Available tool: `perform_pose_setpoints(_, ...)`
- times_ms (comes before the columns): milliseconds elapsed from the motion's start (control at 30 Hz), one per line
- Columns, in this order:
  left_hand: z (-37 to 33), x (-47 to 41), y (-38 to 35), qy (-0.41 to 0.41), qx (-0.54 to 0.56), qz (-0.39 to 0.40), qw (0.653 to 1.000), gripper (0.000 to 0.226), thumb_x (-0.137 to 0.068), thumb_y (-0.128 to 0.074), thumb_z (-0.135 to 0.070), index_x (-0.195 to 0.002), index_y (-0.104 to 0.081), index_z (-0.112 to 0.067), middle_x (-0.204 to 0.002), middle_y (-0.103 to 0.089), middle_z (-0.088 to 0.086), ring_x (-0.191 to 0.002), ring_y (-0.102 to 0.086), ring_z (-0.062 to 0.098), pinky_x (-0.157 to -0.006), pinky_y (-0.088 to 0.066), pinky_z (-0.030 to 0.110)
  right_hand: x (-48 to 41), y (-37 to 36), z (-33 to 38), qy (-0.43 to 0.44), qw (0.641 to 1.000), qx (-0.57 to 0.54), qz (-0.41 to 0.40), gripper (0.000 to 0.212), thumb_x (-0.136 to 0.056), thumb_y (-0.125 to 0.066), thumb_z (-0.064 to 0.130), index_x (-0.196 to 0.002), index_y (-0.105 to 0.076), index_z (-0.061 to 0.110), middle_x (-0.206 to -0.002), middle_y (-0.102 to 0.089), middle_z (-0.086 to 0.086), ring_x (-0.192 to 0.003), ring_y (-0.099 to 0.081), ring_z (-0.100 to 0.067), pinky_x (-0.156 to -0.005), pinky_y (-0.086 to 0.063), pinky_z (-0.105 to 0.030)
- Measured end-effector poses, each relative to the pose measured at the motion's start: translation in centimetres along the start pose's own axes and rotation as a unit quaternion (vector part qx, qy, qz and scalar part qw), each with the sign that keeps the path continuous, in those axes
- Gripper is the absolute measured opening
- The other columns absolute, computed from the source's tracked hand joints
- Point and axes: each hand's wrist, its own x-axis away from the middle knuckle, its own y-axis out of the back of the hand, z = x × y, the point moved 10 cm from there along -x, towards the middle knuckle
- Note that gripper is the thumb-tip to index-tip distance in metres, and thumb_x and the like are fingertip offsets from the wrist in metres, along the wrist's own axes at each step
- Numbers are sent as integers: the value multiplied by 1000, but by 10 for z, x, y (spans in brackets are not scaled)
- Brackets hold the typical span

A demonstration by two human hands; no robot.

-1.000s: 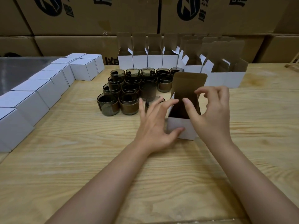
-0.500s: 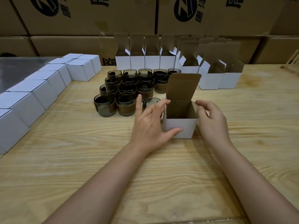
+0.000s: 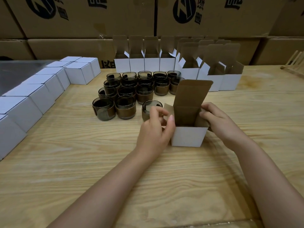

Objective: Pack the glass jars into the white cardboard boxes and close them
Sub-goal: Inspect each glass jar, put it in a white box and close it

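Observation:
An open white cardboard box (image 3: 187, 137) stands on the wooden table (image 3: 82, 162), its brown lid flap upright. My left hand (image 3: 156, 129) pinches the box's left side flap, with the thumb against the left wall. My right hand (image 3: 218, 122) holds the right side flap and wall. Just behind my left hand stands a single dark glass jar (image 3: 148, 109), partly hidden by my fingers. A cluster of several dark glass jars (image 3: 131, 91) with brown sleeves stands behind it.
Several open white boxes (image 3: 164, 63) line the back of the table. Closed white boxes (image 3: 37, 94) run along the left edge. Large brown cartons (image 3: 98, 18) form a wall behind. A wooden rack (image 3: 294, 63) sits at the far right.
My left hand's fingers have curled from flat against the box's left wall to pinch its side flap. My right hand came down from the lid to the right flap. The box now sits a little nearer.

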Motion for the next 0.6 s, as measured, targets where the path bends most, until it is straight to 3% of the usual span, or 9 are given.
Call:
perform_pose_setpoints(133,22,-1,-7,83,94,-7,992,13,-91,-57,-34,-88,-44,-33,-64,-62,-20,-67,-62,-1,-56,-45,13,-2,6,-6,5,999,-48,-26,15,-99,-45,20,-95,-48,34,-90,-54,10,-83,-51,-7,-66,-44,-20)
perform_pose_setpoints(200,28,-2,-13,96,130,5,987,15,-95,-58,-30,-90,-44,-31,-64,-61,-24,-65,-59,-6,-53,-42,8,-1,7,-1,29,995,-86,-42,26,-99,-45,12,-92,-38,36,-98,-53,9,-84,-56,-4,-59,-45,-11)
perform_pose_setpoints(267,30,-1,-17,103,162,20,981,14,-96,-58,-29,-92,-44,-28,-64,-61,-25,-63,-58,-9,-50,-41,7,2,5,4,54,991,-113,-41,36,-98,-43,4,-88,-43,39,-103,-57,12,-85,-60,5,-59,-46,-12)
perform_pose_setpoints(333,32,-2,-19,109,178,27,978,13,-96,-58,-29,-93,-44,-28,-65,-62,-25,-64,-59,-9,-52,-44,10,3,3,8,72,992,-100,-29,44,-97,-44,4,-91,-56,46,-110,-58,15,-104,-57,0,-74,-49,-20)
perform_pose_setpoints(433,35,-2,-20,122,190,33,974,14,-94,-58,-31,-93,-45,-30,-69,-61,-23,-68,-58,-5,-66,-56,33,2,2,11,85,993,-83,-22,52,-97,-45,5,-108,-59,53,-125,-54,10,-127,-45,-12,-97,-45,-33)
perform_pose_setpoints(500,35,-2,-20,128,208,35,969,16,-90,-59,-36,-92,-45,-29,-73,-60,-19,-69,-58,-3,-71,-57,41,1,1,14,84,993,-81,-26,54,-96,-45,4,-107,-59,55,-124,-53,11,-125,-47,-8,-95,-46,-28)
perform_pose_setpoints(600,35,-3,-20,134,220,35,966,19,-84,-58,-39,-92,-46,-28,-78,-57,-11,-70,-58,0,-71,-56,43,-2,0,15,60,992,-106,-23,54,-96,-43,2,-105,-62,52,-113,-59,11,-103,-60,1,-76,-49,-14)
